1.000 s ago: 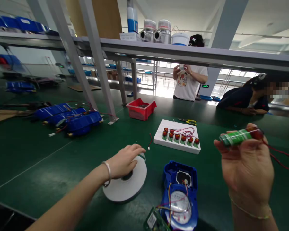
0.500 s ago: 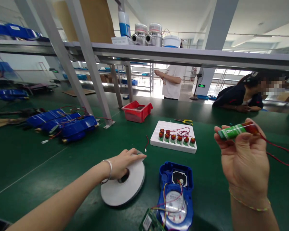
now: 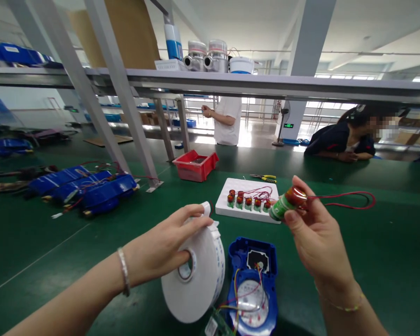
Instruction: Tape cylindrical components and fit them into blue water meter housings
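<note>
My left hand [image 3: 161,245] grips a large white roll of tape [image 3: 196,280], lifted on edge off the green table, thumb through its core. My right hand [image 3: 315,238] holds a green cylindrical battery [image 3: 283,205] with a red cap and a red wire [image 3: 346,198] looping to the right. The battery is close to the roll's loose end. Below and between the hands lies an open blue meter housing [image 3: 254,280] with coloured wires and a dial.
A white foam tray [image 3: 231,207] holds several more green batteries. Behind it lie yellow-handled pliers [image 3: 266,178] and a red bin [image 3: 195,165]. Blue battery packs [image 3: 87,186] lie at left. Two people stand or lean beyond the table under a metal shelf [image 3: 266,84].
My left hand lifted the tape roll from flat on the table to upright. My right hand brought the battery left and down, toward the roll.
</note>
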Available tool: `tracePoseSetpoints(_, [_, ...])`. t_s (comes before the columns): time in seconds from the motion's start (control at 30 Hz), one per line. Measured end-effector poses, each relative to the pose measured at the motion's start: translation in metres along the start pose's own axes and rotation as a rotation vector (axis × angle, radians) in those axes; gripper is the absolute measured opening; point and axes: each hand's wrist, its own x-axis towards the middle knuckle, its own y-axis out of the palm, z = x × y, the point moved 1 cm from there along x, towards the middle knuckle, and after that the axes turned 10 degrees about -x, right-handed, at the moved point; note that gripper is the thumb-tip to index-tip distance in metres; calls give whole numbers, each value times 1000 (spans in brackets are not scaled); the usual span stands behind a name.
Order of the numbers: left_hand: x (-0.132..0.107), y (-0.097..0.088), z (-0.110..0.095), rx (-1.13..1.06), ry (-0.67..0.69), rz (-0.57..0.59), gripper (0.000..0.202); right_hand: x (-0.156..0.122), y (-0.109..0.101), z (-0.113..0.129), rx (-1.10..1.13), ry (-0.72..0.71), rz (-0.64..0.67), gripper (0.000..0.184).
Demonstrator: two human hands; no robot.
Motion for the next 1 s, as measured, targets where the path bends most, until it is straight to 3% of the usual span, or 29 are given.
tracePoseSetpoints(0.17, [6, -12, -15, 19, 62, -22, 70, -6, 8, 0, -302, -91, 133, 47])
tracePoseSetpoints(0.3, [14, -23, -21, 35, 155, -16, 78, -7, 14, 1, -415, -167, 231, 40])
tracePoseSetpoints(0.43, [25, -33, -29, 30, 186, 35, 83, -4, 16, 0, -335, -65, 258, 31])
tracePoseSetpoints(0.57, [36, -40, -42, 10, 179, 73, 84, 0, 12, -2, -160, 59, 269, 36])
tracePoseSetpoints(0.77, [49, -46, -54, 26, 142, 59, 77, 5, 8, -1, -170, 26, 270, 38])
tracePoseSetpoints(1.0, [48, -44, -63, 107, 123, 79, 77, 5, 7, 5, -239, -41, 265, 41])
